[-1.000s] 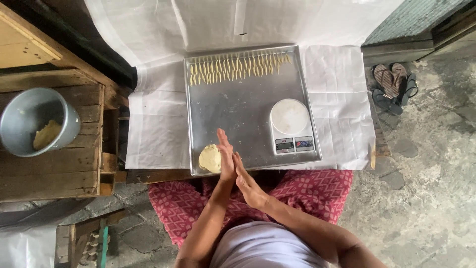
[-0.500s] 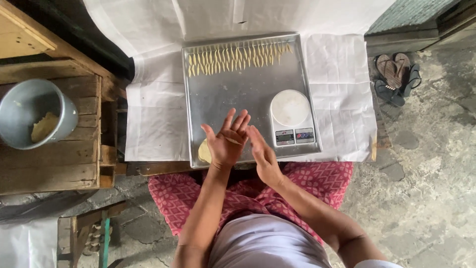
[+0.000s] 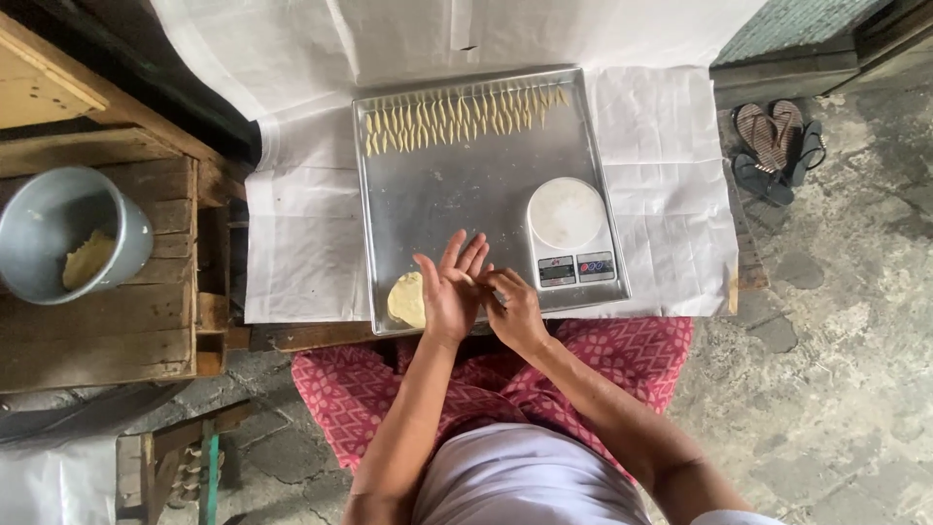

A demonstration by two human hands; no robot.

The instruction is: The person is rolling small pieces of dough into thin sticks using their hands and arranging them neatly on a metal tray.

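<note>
At the lower centre of the frame, the left hand (image 3: 450,292) is spread, fingers splayed, over the metal tray (image 3: 428,209). The right hand (image 3: 513,306) touches its palm, fingers curled; any grip cannot be told. A dough lump (image 3: 405,298) lies just left.

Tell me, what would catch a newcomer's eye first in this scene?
Probably the metal tray in the middle, with a neat row of small pale dough pieces along its far edge and a white kitchen scale on its right side. At its near edge the left hand and right hand meet beside a lump of dough. Far left, a grey pot sits on wooden crates.
</note>
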